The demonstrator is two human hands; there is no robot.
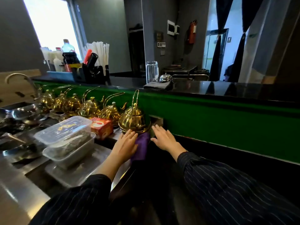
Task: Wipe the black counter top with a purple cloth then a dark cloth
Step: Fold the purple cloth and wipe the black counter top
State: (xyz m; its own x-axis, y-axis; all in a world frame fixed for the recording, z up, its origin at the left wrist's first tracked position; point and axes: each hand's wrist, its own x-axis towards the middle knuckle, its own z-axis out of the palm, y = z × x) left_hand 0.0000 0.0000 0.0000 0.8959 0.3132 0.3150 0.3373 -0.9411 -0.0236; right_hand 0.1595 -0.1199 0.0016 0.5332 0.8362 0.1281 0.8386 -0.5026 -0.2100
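A purple cloth (141, 147) lies bunched on the low dark surface just below the nearest gold kettle (134, 120). My left hand (128, 142) rests on the cloth's left side, fingers spread and touching the kettle's base. My right hand (164, 138) lies flat beside the cloth on its right, fingers apart, holding nothing. The black counter top (227, 89) runs across the view above a green front panel. A folded dark cloth (158, 85) lies on that counter next to a metal call bell (165, 78).
A row of several gold kettles (89, 106) lines the steel worktop. Stacked clear plastic containers (65, 140) and a red box (101, 127) sit left of my hands. A sink with a tap (21, 78) is far left. A clear glass jug (152, 71) and utensil holders (90, 70) stand on the counter.
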